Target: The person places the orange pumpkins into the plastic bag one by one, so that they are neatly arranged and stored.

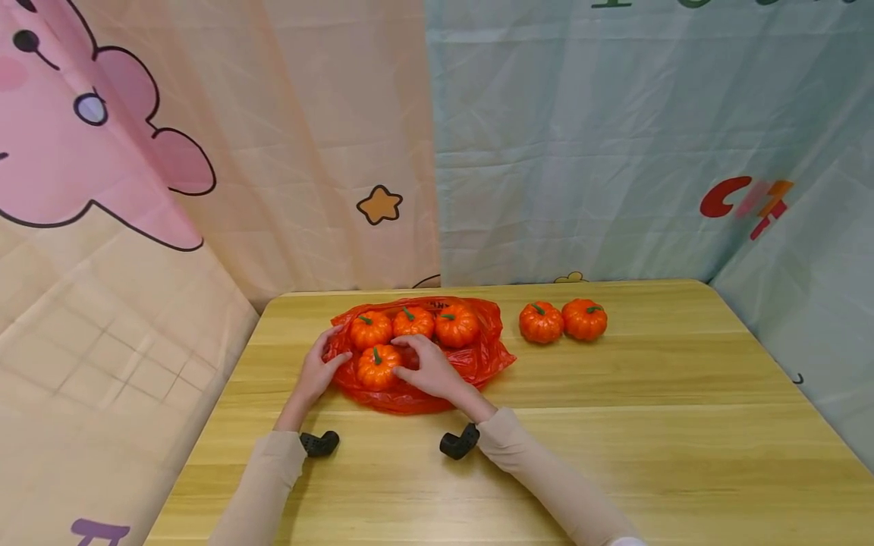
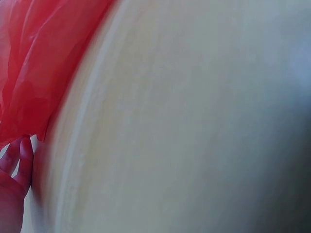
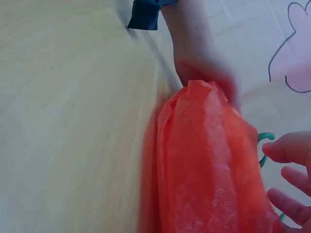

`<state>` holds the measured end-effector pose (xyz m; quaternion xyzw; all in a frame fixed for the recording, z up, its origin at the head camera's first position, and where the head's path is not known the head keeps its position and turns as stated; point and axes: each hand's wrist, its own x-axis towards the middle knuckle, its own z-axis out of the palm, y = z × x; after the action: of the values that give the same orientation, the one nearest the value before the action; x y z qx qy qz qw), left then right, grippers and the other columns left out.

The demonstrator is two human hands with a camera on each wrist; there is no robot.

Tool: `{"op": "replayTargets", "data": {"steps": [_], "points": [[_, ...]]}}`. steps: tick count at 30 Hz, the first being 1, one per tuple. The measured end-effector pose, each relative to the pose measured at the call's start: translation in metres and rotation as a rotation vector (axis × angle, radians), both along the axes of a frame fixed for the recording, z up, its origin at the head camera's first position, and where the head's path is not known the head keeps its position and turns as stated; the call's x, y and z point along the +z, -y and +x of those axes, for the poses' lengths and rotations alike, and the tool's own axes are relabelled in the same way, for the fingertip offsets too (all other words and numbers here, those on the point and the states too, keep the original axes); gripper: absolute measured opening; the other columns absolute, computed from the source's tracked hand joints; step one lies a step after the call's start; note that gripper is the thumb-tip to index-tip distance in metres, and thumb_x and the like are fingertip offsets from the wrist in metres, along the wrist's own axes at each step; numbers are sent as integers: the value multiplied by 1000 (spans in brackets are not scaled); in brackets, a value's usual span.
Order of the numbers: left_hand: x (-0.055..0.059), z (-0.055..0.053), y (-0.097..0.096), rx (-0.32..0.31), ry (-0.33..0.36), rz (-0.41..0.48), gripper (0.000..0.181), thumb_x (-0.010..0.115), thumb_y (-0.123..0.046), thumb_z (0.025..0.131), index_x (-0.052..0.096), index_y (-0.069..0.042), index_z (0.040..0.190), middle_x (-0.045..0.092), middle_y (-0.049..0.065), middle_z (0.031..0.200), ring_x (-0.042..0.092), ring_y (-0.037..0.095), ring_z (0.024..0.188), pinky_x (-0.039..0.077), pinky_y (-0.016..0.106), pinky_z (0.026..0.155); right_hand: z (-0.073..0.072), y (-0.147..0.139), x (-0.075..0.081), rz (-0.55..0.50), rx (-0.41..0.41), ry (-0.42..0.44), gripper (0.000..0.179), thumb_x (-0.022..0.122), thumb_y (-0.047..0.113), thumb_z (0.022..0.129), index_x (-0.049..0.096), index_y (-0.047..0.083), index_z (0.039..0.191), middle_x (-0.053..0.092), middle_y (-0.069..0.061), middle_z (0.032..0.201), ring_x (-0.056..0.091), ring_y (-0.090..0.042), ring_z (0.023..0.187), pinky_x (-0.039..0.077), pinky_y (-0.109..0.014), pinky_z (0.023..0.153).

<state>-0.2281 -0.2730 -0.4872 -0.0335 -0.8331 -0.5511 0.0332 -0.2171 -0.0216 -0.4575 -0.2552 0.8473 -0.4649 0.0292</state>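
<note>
In the head view, a crinkled red plastic bag lies spread on the table, with several small orange pumpkins with green stems on it. Three sit in a row at the back: a left pumpkin, a middle pumpkin and a right pumpkin. A front pumpkin lies nearer the person. My left hand is at the bag's left edge, thumb and fingers apart, fingertips touching the plastic. My right hand is beside the front pumpkin, its fingers spread near the stems.
Two more orange pumpkins, one on the left and one on the right, stand on the wooden table right of the bag. Black wrist devices show at the left wrist and right wrist. Printed curtains hang behind.
</note>
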Motion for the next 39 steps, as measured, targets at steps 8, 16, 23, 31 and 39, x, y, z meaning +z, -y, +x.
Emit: {"op": "replayTargets", "data": {"steps": [8,16,23,31,39], "points": [[1,2,0,7,4,19,55,59,-8,93,37,-6,144,38,21,148,33,36,138,23,53,117,4,-14,11,-9,-31,-131,43,70,14,86,58,7,127,58,-11,125,56,-30,114,48,-44,98],[1,3,0,10,-8,1,55,59,-9,93,37,-6,144,38,21,149,33,35,139,21,53,118,4,-42,13,-83,-85,-243,39,71,9,84,61,3,121,61,-18,116,58,-36,104,52,-49,87],[2,3,0,2,-4,5,55,59,-9,94,37,-6,144,37,21,149,31,36,140,19,52,119,2,-72,12,-62,-187,-365,35,74,8,81,64,7,115,65,-8,113,60,-26,105,54,-40,86],[0,1,1,3,-11,-18,56,59,-8,93,36,-6,144,36,22,149,32,37,139,22,54,117,-5,-109,15,-68,-283,-374,35,74,9,81,64,6,115,66,-15,111,60,-30,102,53,-46,86],[-2,0,1,-8,-7,-27,56,58,-9,94,36,-6,145,35,22,150,30,39,140,21,57,116,-6,-148,14,-83,-375,-481,36,77,7,78,66,4,112,66,-15,104,59,-30,96,53,-44,79]]}}
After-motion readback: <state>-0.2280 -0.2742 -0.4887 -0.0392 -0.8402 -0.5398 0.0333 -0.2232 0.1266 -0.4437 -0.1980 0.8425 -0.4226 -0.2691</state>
